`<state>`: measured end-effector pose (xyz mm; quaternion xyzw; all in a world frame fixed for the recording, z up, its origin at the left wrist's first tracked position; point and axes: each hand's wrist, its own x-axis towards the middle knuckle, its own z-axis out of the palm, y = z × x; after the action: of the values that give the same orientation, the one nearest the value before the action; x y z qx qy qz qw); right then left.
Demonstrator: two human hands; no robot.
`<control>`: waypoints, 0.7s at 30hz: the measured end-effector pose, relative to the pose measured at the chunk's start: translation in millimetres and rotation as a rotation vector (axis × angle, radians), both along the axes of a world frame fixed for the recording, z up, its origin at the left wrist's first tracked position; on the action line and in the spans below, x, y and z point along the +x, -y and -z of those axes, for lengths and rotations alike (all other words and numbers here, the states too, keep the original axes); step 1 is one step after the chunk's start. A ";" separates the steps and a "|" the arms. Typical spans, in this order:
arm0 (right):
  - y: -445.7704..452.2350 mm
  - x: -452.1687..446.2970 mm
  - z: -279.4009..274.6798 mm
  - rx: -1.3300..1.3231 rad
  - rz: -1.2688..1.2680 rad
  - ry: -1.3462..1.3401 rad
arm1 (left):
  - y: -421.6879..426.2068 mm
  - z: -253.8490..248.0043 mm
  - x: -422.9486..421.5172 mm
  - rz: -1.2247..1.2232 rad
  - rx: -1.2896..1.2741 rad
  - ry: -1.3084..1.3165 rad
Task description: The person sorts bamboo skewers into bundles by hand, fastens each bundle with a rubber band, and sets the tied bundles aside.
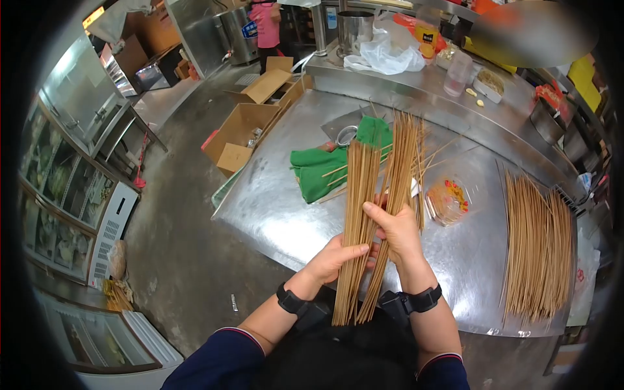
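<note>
Two bundles of long thin wooden skewers are in my hands above the front edge of the steel table. My left hand [336,257] is closed around the left bundle of skewers [361,188], its thumb lying across the front. My right hand [398,233] grips the right bundle of skewers [401,156], thumb pressed on top. The two bundles splay slightly apart at the lower ends. Beyond them lie a green cloth [317,170] and several loose skewers [429,159]. A clear plastic container [447,200] with red and yellow marks stands right of my right hand.
A large pile of skewers [536,250] lies on the table's right side. The raised steel shelf [416,83] behind holds a metal pot [355,31], a white plastic bag [388,52] and a clear cup [458,75]. Open cardboard boxes [250,127] stand left of the table. A person in pink [265,26] is farther back.
</note>
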<state>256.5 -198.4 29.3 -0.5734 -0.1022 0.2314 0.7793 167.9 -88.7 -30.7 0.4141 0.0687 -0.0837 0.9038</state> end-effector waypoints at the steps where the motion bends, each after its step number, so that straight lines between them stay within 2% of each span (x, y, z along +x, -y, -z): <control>1: 4.5 1.7 -0.8 0.001 -0.030 -0.086 | 0.3 -1.7 -1.6 0.003 0.000 -0.004; 2: 7.4 3.3 -1.6 0.003 -0.060 -0.170 | -0.9 -6.3 -2.7 0.002 -0.026 -0.016; 12: 12.6 9.0 7.1 0.020 -0.060 -0.244 | -0.6 -9.3 -4.0 -0.061 -0.014 -0.023; 21: 11.4 10.0 16.0 0.068 -0.076 -0.228 | 1.6 -4.9 -2.1 -0.106 0.024 -0.002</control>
<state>266.5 -209.8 13.3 -0.5125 -0.0425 0.3208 0.7954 165.8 -90.3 -25.7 0.4208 0.0926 -0.0354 0.9017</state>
